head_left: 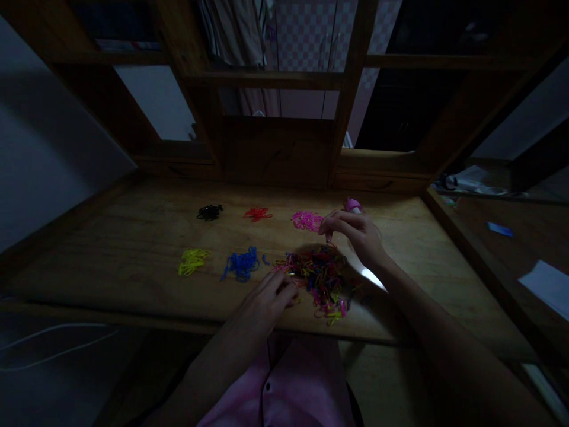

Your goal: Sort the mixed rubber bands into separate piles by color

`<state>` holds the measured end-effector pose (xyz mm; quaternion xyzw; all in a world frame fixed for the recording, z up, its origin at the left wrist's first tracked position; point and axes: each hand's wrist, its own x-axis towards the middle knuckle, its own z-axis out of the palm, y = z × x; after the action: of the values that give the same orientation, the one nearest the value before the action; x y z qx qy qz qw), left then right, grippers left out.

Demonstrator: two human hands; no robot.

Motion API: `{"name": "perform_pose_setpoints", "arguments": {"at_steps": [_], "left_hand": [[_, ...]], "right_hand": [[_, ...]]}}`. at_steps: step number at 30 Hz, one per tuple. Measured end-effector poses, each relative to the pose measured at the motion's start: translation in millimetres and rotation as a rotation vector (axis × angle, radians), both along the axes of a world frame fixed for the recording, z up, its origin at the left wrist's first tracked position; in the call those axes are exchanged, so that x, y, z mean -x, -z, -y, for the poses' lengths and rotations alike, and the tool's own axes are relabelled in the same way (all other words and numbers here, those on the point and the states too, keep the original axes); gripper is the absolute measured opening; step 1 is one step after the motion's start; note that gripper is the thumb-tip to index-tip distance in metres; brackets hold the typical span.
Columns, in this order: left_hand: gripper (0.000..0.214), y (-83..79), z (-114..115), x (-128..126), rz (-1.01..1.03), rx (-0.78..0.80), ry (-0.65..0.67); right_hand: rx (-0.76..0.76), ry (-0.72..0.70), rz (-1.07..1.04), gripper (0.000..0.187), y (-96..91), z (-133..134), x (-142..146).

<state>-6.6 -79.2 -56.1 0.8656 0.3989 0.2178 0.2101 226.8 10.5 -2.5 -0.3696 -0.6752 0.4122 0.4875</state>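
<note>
A mixed heap of coloured rubber bands (317,270) lies on the wooden desk in front of me. At its left edge rests my left hand (276,289), fingers curled in and touching the bands; whether one is between them is hidden. My right hand (353,230) hovers over the heap's far side, close to a pink pile of bands (306,221). Its thumb and fingers are pinched together, and what they hold is too small to make out. Separate piles lie leftward: blue bands (242,264), yellow bands (192,261), red bands (257,213) and black bands (210,212).
Behind my right hand stands a pink-capped bottle (352,205), partly hidden. A bright patch of light falls on the desk (422,255) by my right wrist. Wooden shelving (278,148) rises at the back. Paper (546,287) lies on a surface to the right.
</note>
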Motion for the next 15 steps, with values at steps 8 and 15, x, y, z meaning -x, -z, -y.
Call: {"name": "perform_pose_setpoints", "arguments": {"at_steps": [8, 15], "left_hand": [[0.021, -4.3, 1, 5, -0.068, 0.032, 0.044], [0.022, -10.8, 6, 14, -0.037, -0.029, 0.002]], "right_hand": [[0.011, 0.017, 0.036, 0.026, -3.2, 1, 1], [-0.124, -0.210, 0.313, 0.011, -3.0, 10, 10]]}}
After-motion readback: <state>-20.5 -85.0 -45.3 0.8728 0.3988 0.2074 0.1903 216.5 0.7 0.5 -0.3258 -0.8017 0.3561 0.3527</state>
